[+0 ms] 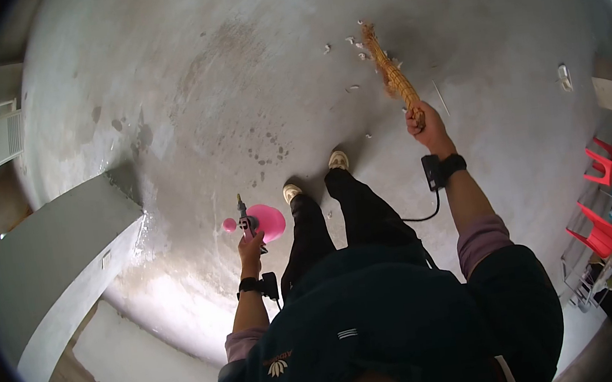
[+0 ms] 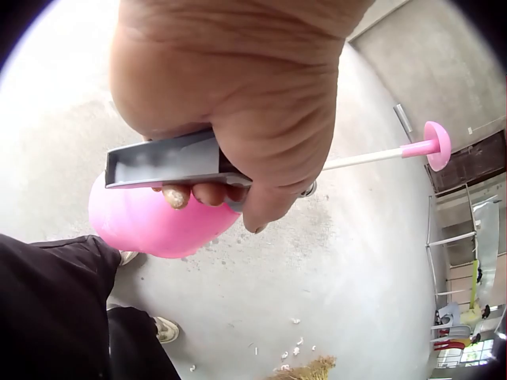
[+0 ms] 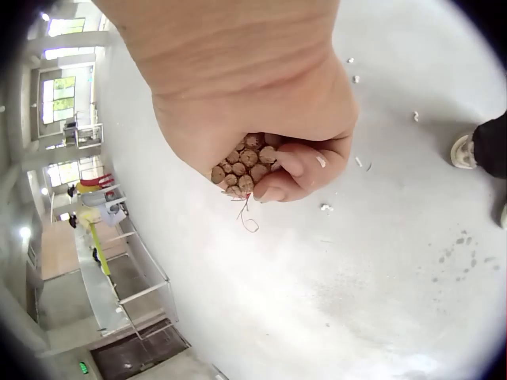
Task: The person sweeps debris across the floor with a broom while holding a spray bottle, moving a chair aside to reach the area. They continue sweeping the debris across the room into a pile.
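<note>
In the head view my left hand (image 1: 251, 250) grips a pink pump sprayer (image 1: 270, 223) by its grey handle, low beside the left leg. A brass-coloured nozzle tip (image 1: 240, 198) points forward. The left wrist view shows fingers curled under the grey handle (image 2: 166, 161), the pink tank below, and a white pump rod (image 2: 364, 160) ending in a pink knob (image 2: 437, 146). My right hand (image 1: 431, 128) holds a straw broom (image 1: 392, 72) by its bound end, the brush pointing forward near the floor. Cut stalk ends (image 3: 247, 165) show inside that fist; the rest hides behind it.
Small white scraps (image 1: 355, 88) lie scattered around the broom on the concrete floor (image 1: 297, 109). A thin white stick (image 1: 441, 98) is on the floor right of it. Wet spots (image 1: 266, 155) mark the floor ahead. Red chairs (image 1: 608, 162) stand at right; a low wall (image 1: 73, 232) curves at left.
</note>
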The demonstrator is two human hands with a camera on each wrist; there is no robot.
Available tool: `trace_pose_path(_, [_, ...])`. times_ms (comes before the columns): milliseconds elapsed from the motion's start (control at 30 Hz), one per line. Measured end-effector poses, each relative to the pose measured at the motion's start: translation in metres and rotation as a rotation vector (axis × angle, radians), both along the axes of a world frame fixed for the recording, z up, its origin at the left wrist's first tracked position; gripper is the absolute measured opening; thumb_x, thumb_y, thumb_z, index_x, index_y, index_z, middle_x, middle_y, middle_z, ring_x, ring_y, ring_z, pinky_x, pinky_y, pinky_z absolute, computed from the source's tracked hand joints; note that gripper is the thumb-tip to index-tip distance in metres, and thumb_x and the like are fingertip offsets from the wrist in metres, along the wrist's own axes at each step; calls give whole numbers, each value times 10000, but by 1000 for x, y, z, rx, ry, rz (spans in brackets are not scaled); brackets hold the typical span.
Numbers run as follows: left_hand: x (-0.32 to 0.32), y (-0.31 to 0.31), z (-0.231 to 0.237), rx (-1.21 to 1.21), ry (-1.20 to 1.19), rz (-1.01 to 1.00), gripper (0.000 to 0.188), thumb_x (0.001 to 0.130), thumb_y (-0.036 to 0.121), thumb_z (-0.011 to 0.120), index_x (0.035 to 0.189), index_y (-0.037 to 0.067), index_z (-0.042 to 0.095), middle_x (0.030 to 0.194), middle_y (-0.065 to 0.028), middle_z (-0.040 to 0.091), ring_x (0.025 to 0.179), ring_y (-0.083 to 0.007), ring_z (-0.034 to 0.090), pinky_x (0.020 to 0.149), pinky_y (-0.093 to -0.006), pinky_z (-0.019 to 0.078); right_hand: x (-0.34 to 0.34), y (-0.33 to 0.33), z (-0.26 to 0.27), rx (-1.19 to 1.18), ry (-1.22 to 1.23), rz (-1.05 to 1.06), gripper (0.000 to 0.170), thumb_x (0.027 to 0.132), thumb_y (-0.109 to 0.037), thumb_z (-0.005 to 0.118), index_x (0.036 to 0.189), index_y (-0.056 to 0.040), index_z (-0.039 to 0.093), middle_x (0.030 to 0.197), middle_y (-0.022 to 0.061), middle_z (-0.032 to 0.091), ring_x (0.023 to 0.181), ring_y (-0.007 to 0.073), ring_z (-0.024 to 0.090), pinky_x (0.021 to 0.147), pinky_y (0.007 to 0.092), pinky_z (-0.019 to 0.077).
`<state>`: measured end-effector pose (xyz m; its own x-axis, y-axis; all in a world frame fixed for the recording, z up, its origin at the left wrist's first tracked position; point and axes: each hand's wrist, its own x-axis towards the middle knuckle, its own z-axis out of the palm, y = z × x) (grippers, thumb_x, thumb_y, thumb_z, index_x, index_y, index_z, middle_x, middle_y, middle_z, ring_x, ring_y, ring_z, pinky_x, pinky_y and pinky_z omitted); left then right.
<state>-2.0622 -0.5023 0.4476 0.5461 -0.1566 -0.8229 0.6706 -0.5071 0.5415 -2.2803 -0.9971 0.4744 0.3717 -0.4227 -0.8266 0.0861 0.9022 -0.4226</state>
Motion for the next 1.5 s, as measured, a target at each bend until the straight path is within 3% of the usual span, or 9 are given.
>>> trace_pose_path(233, [4, 14, -7, 79, 6, -29, 236, 687, 159, 697, 872, 45, 602, 697, 7, 560, 587, -91, 501, 544, -239, 400, -27, 20, 17, 203, -235, -163, 149, 787, -165, 549, 830, -62, 451, 621, 46, 499, 410, 97, 421, 335, 205, 288])
trace_pose_path(367, [9, 9, -7, 75, -8, -48, 233, 687, 154, 694, 868, 43, 599, 688, 6, 560, 584, -95, 504, 542, -242, 403, -31, 33, 22, 70, -29, 44, 165, 791, -161, 534, 869, -40, 453, 610, 33, 492, 403, 86, 410, 336, 193, 273])
trace_pose_path(433, [9, 10, -4, 82, -16, -48, 235, 687, 153, 693, 869, 41, 597, 684, 4, 560, 584, -96, 506, 541, -243, 403, -35, 37, 25, 288, -291, -226, 175, 785, -159, 541, 878, -39, 456, 611, 40, 490, 397, 89, 407, 332, 197, 275])
trace_pose_path(567, [15, 2, -3, 41, -34, -52, 228, 689, 146, 690, 865, 43, 590, 679, 2, 559, 577, -96, 506, 535, -242, 403, -48, 52, 25, 59, -55, -27, 167, 783, -148, 540, 859, -36, 444, 620, 31, 488, 403, 83, 402, 336, 194, 271])
trace_pose_path(833, [27, -28, -2, 2, -71, -139, 209, 690, 144, 685, 841, 37, 588, 666, -1, 554, 565, -99, 507, 525, -242, 405, -92, 64, 38, 103, -150, -212, 173, 786, -158, 530, 872, -32, 447, 619, 24, 481, 421, 79, 406, 362, 186, 286])
trace_pose_path(933, [33, -46, 5, 31, -84, -188, 205, 694, 149, 676, 831, 26, 587, 645, -9, 548, 546, -104, 504, 513, -246, 406, -119, 75, 35, 385, -622, -512, 213, 782, -150, 521, 922, -4, 456, 665, 38, 495, 505, 102, 455, 431, 194, 343])
trace_pose_path(1033, [37, -68, 16, 42, -97, -233, 149, 714, 128, 651, 798, 35, 570, 622, 0, 521, 536, -99, 488, 513, -243, 397, -138, 102, 33, 222, -319, -354, 270, 740, -112, 532, 962, 25, 461, 793, 85, 527, 696, 171, 520, 611, 273, 443])
trace_pose_path(1200, [52, -94, 15, 23, -108, -304, 177, 704, 138, 666, 809, 31, 573, 621, -5, 526, 531, -107, 493, 509, -249, 404, -179, 128, 9, 220, -93, -119, 151, 736, -101, 546, 822, -13, 458, 697, 59, 517, 556, 154, 513, 518, 276, 462])
trace_pose_path(1500, [88, -162, 12, -20, -84, -502, 193, 702, 164, 675, 803, 40, 567, 629, -9, 528, 548, -116, 502, 518, -262, 416, -183, 149, 15, 597, -265, -752, 114, 758, -111, 552, 771, -85, 442, 621, 22, 479, 543, 120, 507, 497, 263, 462])
